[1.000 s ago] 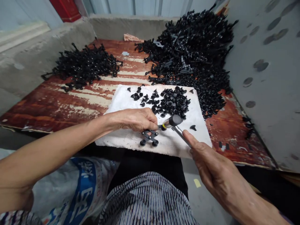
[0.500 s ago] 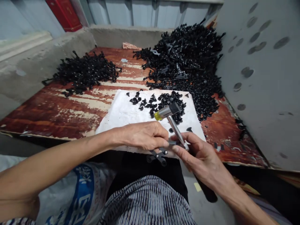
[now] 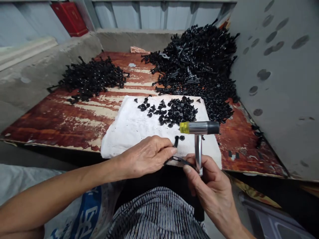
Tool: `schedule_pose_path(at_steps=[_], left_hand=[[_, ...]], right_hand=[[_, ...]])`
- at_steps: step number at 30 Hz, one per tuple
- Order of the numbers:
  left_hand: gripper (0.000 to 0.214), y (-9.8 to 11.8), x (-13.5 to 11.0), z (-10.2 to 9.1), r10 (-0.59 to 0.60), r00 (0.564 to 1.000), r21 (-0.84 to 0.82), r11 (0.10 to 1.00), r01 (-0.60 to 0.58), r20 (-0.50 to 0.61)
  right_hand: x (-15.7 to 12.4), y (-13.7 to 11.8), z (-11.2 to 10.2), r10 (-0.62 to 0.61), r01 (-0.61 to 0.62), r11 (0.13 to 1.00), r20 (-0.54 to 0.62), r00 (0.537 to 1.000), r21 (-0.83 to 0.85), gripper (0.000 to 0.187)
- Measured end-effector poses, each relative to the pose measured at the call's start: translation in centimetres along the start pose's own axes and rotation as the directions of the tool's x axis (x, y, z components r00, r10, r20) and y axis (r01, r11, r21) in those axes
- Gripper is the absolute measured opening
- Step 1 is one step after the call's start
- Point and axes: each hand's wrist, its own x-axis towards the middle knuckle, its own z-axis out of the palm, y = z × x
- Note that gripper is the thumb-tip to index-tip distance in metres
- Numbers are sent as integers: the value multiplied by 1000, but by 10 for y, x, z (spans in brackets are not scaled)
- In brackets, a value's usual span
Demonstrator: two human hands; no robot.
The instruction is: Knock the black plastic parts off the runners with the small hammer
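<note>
Ideally, the left hand [image 3: 147, 157], fingers clamped on the black linkage [image 3: 178, 159], steadies 1 end while the right hand [image 3: 215, 189], fingers closed on linkage and hammer [image 3: 198, 146], aligns the other.

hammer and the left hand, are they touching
Apart: the head view shows a strip of white pad between the left hand and the hammer.

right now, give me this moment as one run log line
left hand: gripping linkage | right hand: holding hammer, touching linkage | pad: black pieces on top
</note>
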Motion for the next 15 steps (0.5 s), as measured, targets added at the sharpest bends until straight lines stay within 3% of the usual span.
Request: schedule_pose_path(at_steps=[3,6,10,15], left_hand=[[26,2,14,5,-17,999,-156,987,25,48],[24,3,26,2,-99,988,-262,957,126,115],[25,4,37,-4,-181,974,-233,950,209,134],[28,8,41,-6,-194,969,-187,957,221,152]], right_hand=[[-3,1,-1,-1,1,1000,37,999,9,10],[-4,3,-10,64,-63,997,-27,998,52,21],[-5,12,-24,149,-131,981,-124,981,144,26],[-6,23,-30,189,-156,963,-138,972,221,25]])
